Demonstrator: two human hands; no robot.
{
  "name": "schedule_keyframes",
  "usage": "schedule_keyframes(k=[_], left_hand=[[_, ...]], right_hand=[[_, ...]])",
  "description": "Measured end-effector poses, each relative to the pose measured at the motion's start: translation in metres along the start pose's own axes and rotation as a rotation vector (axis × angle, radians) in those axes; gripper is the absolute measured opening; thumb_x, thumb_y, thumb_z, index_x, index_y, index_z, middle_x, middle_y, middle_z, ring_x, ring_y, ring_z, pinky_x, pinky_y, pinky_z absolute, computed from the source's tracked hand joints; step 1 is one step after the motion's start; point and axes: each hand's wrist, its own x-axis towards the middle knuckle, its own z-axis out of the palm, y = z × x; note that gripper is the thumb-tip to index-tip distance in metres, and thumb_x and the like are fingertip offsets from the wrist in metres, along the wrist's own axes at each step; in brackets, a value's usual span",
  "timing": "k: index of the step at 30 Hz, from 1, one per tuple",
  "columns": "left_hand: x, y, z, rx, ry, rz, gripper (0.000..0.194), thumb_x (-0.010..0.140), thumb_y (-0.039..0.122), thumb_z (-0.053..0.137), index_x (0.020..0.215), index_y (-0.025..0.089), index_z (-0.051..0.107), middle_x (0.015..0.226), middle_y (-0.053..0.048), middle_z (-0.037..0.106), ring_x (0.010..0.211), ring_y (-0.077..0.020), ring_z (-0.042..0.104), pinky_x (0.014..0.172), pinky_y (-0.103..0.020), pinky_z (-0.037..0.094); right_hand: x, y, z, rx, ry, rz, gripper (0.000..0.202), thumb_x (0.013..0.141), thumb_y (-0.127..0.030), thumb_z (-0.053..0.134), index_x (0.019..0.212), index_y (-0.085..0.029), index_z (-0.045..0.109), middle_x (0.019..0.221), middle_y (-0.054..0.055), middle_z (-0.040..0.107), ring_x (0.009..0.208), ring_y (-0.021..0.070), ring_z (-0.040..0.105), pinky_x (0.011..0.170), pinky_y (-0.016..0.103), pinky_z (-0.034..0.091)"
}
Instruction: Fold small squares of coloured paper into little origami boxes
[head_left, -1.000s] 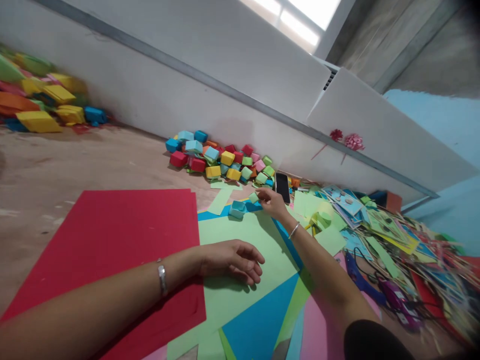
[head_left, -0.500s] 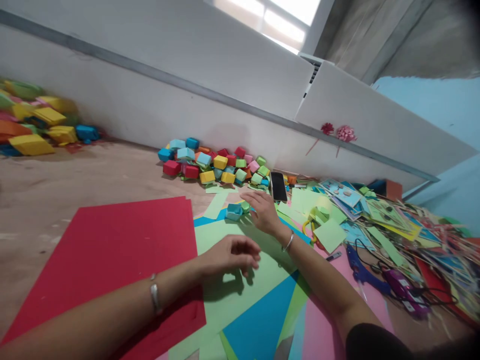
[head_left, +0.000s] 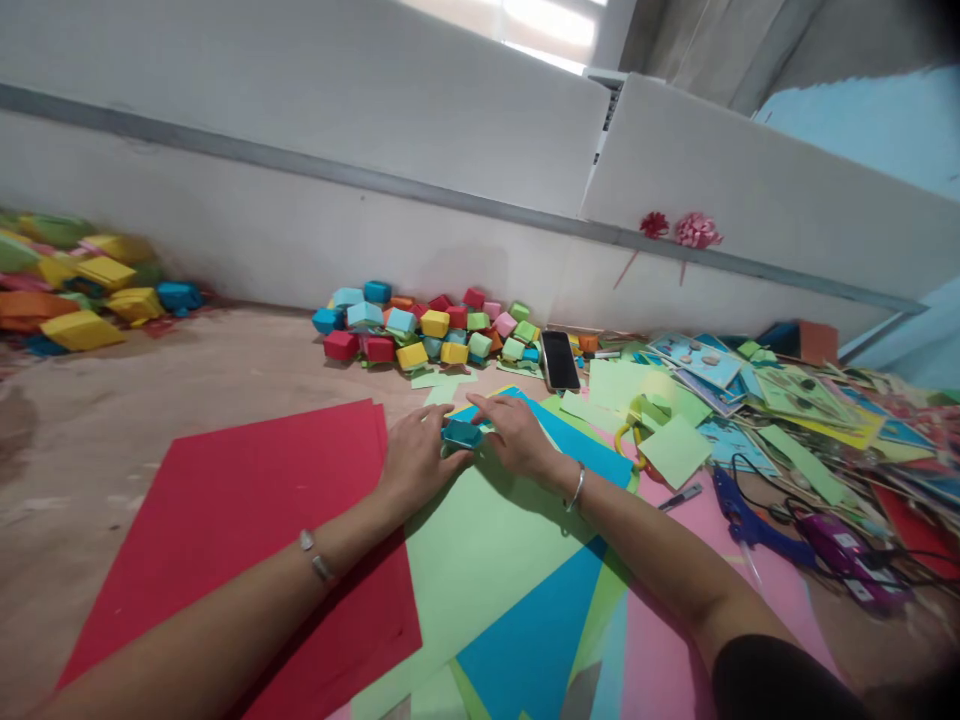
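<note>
1. Small blue folded-paper box (head_left: pixel 461 434): lies on the light green paper sheet (head_left: pixel 480 545), held between both hands.
2. Large red paper sheet (head_left: pixel 225 520): flat on the floor at far left, under the left forearm.
3. Left hand (head_left: pixel 415 462): fingers loosely curled, tips touching the box's left side.
4. Right hand (head_left: pixel 517 436): fingers extended, touching the box's right side.
5. Black smartphone (head_left: pixel 559 360): beyond the hands, beside the pile of coloured paper boxes (head_left: pixel 427 330).
</note>
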Motion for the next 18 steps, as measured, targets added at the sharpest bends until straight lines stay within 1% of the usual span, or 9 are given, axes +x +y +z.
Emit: schedule_keyframes(k=[2,4,7,9,11,13,15,18], left_hand=[[0.0,0.001,-0.001,-0.131,-0.013,-0.023,0.054,0.071,0.033,0.072,0.121,0.019,0.053,0.117,-0.016,0.068,0.109,-0.0368,0.064,0.092,-0.053,0.05],[-0.001,0.002,-0.003,-0.343,-0.016,-0.078,0.053,0.071,0.033,0.068,0.119,0.021,0.049,0.112,-0.013,0.069,0.102,-0.0319,0.067,0.089,-0.049,0.052],[-0.001,0.006,-0.005,-0.693,-0.028,-0.166,0.05,0.068,0.036,0.069,0.112,0.022,0.047,0.108,-0.008,0.067,0.095,-0.0257,0.069,0.087,-0.043,0.054],[-0.001,0.009,-0.007,-0.861,-0.057,-0.233,0.048,0.067,0.037,0.071,0.107,0.022,0.048,0.103,-0.005,0.068,0.096,-0.0241,0.068,0.087,-0.041,0.053],[-0.001,0.013,-0.01,-0.967,-0.088,-0.306,0.047,0.066,0.036,0.072,0.106,0.023,0.052,0.099,-0.003,0.069,0.097,-0.0233,0.066,0.087,-0.038,0.053],[0.0,0.015,-0.012,-1.038,-0.107,-0.376,0.047,0.065,0.035,0.071,0.108,0.023,0.056,0.097,-0.002,0.069,0.096,-0.0221,0.065,0.084,-0.036,0.052],[0.001,0.015,-0.013,-1.088,-0.12,-0.448,0.05,0.063,0.034,0.068,0.11,0.021,0.06,0.096,-0.002,0.068,0.091,-0.021,0.063,0.081,-0.034,0.052],[0.002,0.016,-0.013,-1.131,-0.135,-0.536,0.061,0.062,0.035,0.066,0.12,0.018,0.061,0.095,-0.003,0.067,0.085,-0.02,0.062,0.077,-0.033,0.052]], right_hand=[[-0.001,-0.001,0.001,0.031,0.004,-0.019,0.069,0.08,0.001,0.052,0.145,-0.02,0.047,0.109,0.007,0.074,0.102,0.0226,0.064,0.091,0.039,0.05],[-0.001,-0.002,0.0,0.04,0.029,-0.029,0.058,0.085,-0.003,0.055,0.139,-0.022,0.055,0.11,0.008,0.073,0.1,0.0212,0.065,0.087,0.036,0.051],[-0.002,-0.003,-0.001,0.049,0.095,-0.049,0.039,0.09,-0.011,0.057,0.126,-0.024,0.066,0.109,0.009,0.071,0.099,0.0198,0.064,0.084,0.033,0.053],[-0.002,-0.003,-0.001,0.063,0.14,-0.067,0.031,0.092,-0.014,0.058,0.119,-0.024,0.07,0.107,0.009,0.07,0.099,0.0195,0.064,0.084,0.033,0.054],[-0.002,-0.003,-0.001,0.085,0.18,-0.088,0.027,0.093,-0.016,0.059,0.116,-0.023,0.071,0.107,0.009,0.07,0.101,0.0198,0.064,0.086,0.034,0.055],[-0.002,-0.003,-0.001,0.11,0.189,-0.123,0.025,0.093,-0.018,0.058,0.115,-0.021,0.071,0.107,0.01,0.069,0.102,0.0204,0.063,0.087,0.036,0.055],[-0.001,-0.002,-0.002,0.135,0.168,-0.153,0.025,0.093,-0.018,0.058,0.115,-0.02,0.07,0.106,0.011,0.069,0.101,0.0206,0.062,0.088,0.037,0.055],[0.0,-0.001,-0.004,0.161,0.141,-0.147,0.026,0.093,-0.017,0.058,0.116,-0.022,0.07,0.103,0.01,0.067,0.098,0.02,0.061,0.086,0.038,0.055]])
